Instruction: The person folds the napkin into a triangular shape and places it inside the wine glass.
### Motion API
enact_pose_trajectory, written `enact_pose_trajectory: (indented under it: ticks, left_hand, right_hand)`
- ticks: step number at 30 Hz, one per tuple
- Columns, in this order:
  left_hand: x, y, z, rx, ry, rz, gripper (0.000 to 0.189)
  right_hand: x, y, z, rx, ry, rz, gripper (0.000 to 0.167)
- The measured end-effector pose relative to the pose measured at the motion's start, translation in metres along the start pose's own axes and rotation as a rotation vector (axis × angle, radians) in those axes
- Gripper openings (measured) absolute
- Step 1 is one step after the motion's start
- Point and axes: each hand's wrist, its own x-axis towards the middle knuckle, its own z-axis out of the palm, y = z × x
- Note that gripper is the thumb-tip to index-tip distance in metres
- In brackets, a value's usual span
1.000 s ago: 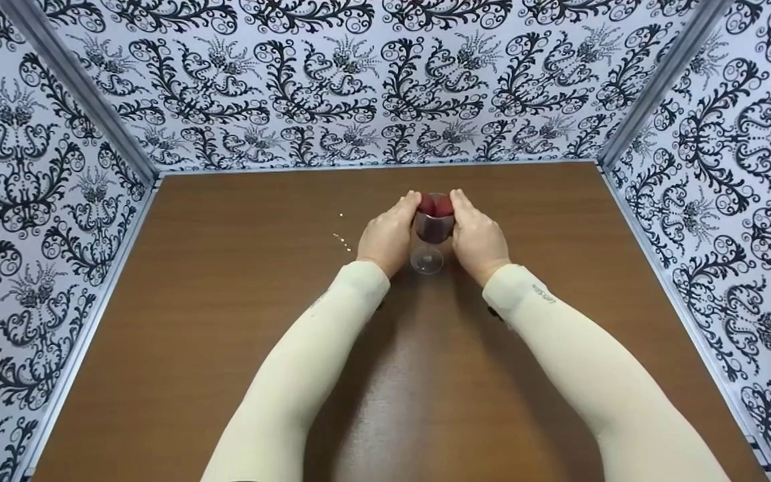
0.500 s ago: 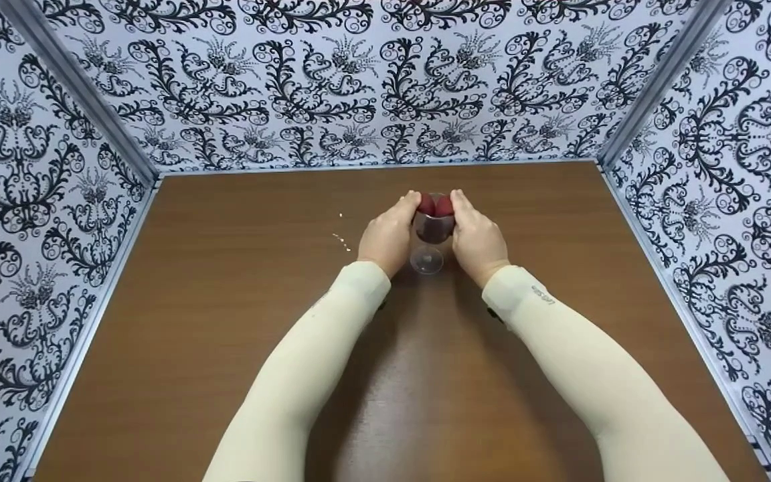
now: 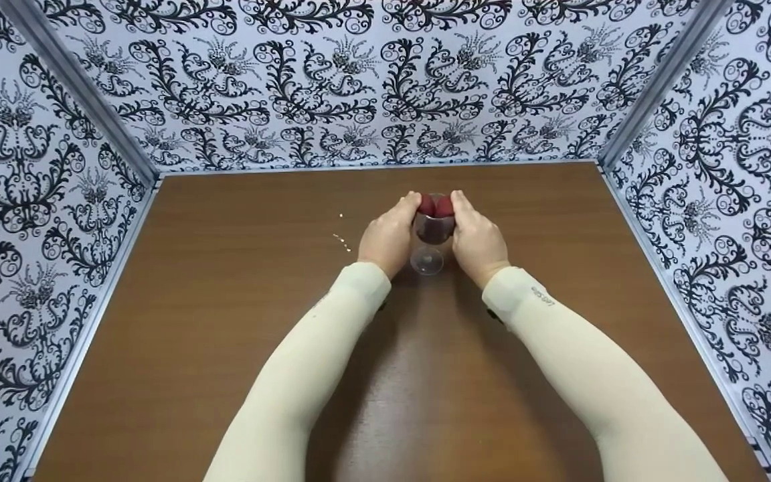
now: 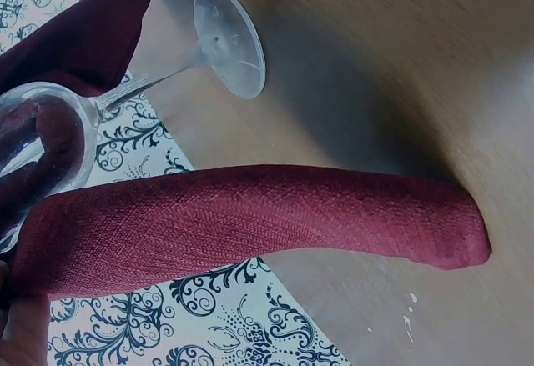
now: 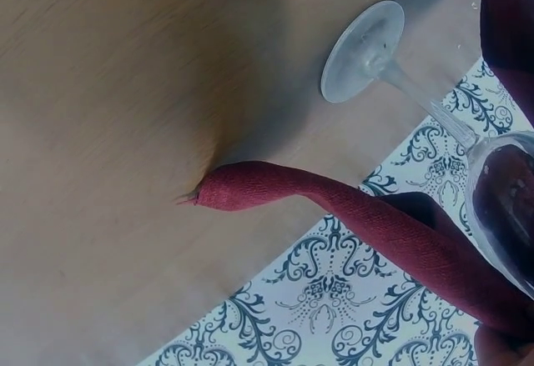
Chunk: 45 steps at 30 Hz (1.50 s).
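Observation:
A clear stemmed wine glass (image 3: 434,231) stands upright near the back of the table, its round foot (image 4: 229,42) on the wood. Dark red fabric, a cloth napkin (image 3: 444,205), fills its bowl and comes up in two rounded folds at the rim. Rolled ends of the napkin hang down outside the bowl on both sides, as both wrist views show. My left hand (image 3: 387,235) pinches the napkin at the rim's left side. Opposite it, my right hand (image 3: 480,239) pinches the napkin at the right side. Most fingertips are hidden or cut off in the wrist views.
The brown wooden table (image 3: 238,321) is enclosed by white walls (image 3: 359,80) with black scroll patterns at the back and both sides. Small white marks (image 3: 342,241) dot the table left of the left hand.

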Motion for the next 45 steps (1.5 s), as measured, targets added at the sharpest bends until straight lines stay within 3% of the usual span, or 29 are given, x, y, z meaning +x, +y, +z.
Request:
enact_pose_trajectory:
  ticks: [11,21,36,45]
  left_hand:
    - [0.0003,0.0008,-0.0004,-0.001,0.012,0.001,0.039]
    - [0.0002,0.0019,-0.0004,0.016,0.008,-0.004,0.040]
    - [0.0008,0.0016,-0.0015,0.012,-0.017,-0.021,0.043]
    - [-0.0021,-0.0006,-0.0086,0.077,-0.081,0.055,0.048]
  right_hand:
    - [0.0000,0.0008,0.0009,-0.007,-0.005,-0.002,0.048]
    - [0.0009,-0.0013,-0.0012,0.051,-0.047,0.063,0.046]
    - [0.0015,-0.0007,-0.0022,0.033,-0.057,0.052,0.048]
    - [0.0026,0.0067,-0.0087,0.058,-0.145,0.052,0.053]
